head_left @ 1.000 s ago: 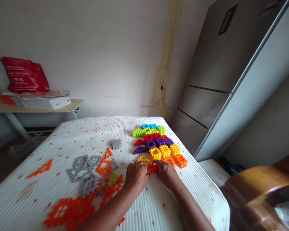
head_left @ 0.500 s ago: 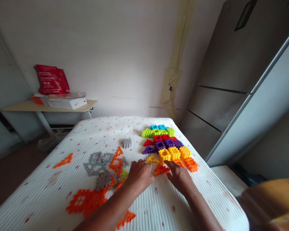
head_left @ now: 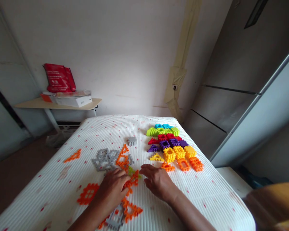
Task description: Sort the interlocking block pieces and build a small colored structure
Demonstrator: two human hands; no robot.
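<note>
My left hand (head_left: 113, 187) is closed around the edge of an orange triangular building piece (head_left: 134, 179), low over loose orange pieces. To the right of it, my right hand (head_left: 159, 183) is open, fingers pointing left and holding nothing. A lime green piece (head_left: 130, 170) lies between the hands, partly covered. Close by are an orange triangle (head_left: 131, 210), a grey window-shaped piece (head_left: 116, 218) and an orange window square (head_left: 88, 194), some partly behind my left forearm. Beyond my right hand, an orange triangle stack (head_left: 168, 166) lies beside orange square stacks (head_left: 183, 164).
Colour-sorted stacks form rows at the right: yellow (head_left: 169, 155), purple (head_left: 165, 145), red (head_left: 162, 137), green (head_left: 160, 131) and blue (head_left: 158, 126). Flat grey pieces (head_left: 104, 158) and a grey stack (head_left: 132, 141) lie mid-table. A fridge (head_left: 214, 89) stands right, a side table (head_left: 29, 104) left.
Both hands have left the orange triangle stack beside the yellow one and moved left to the loose pile. Orange and grey pieces there have shifted and spread toward me. The view has turned slightly left.
</note>
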